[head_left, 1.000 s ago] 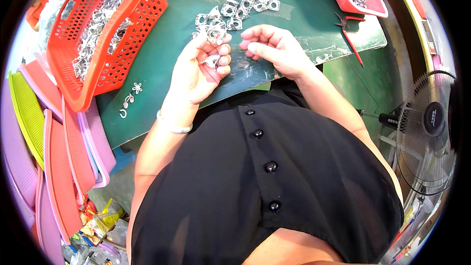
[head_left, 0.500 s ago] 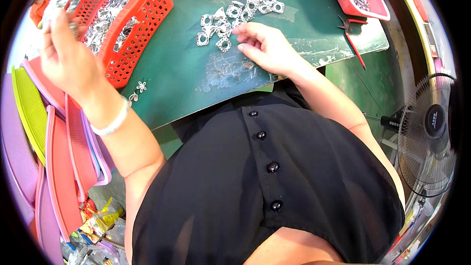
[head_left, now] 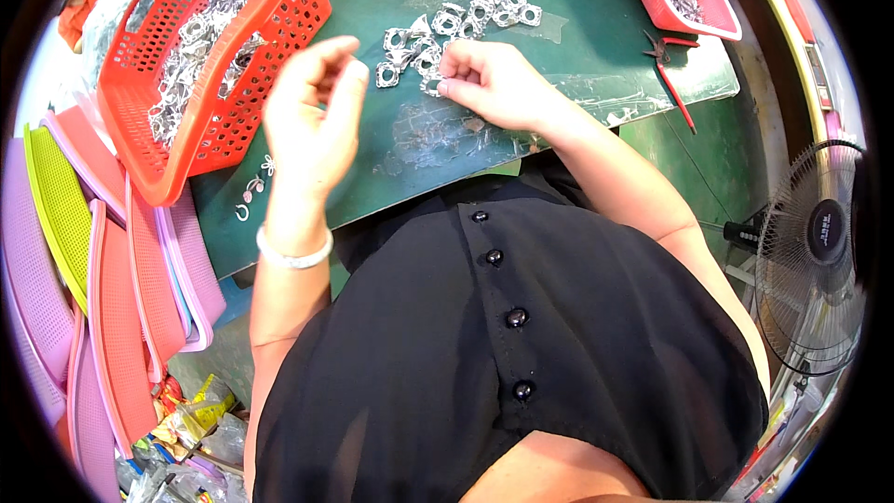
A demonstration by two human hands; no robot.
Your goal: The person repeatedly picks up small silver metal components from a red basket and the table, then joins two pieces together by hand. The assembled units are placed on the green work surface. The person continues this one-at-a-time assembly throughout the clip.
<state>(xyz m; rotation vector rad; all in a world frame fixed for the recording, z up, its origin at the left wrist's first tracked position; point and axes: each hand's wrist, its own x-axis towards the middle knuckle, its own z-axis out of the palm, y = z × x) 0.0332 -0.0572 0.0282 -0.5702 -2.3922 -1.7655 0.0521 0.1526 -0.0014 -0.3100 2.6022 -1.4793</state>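
Observation:
Several silver metal pieces (head_left: 396, 56) with ring-shaped openings lie in a loose cluster on the green table. At the cluster's near right end, my right hand (head_left: 498, 84) pinches one silver metal piece (head_left: 431, 87) between thumb and fingers; the fingertips partly cover it. My left hand (head_left: 312, 126), with a white band on its wrist, is raised over the table beside the red basket (head_left: 251, 112). Its fingers are loosely bent, the thumb stands apart, and nothing shows in it. Many similar metal parts (head_left: 191, 47) fill that basket.
A pink tray (head_left: 684, 28) of metal parts stands at the far right, with red-handled pliers (head_left: 666, 74) near it. Small trinkets (head_left: 253, 188) lie by the table's left edge. Stacked coloured baskets (head_left: 116, 317) stand at left; a fan (head_left: 824, 233) stands at right.
My left hand has come away from the red basket's far left side, moving right over the table. My right hand has shifted slightly left and closed on a metal piece.

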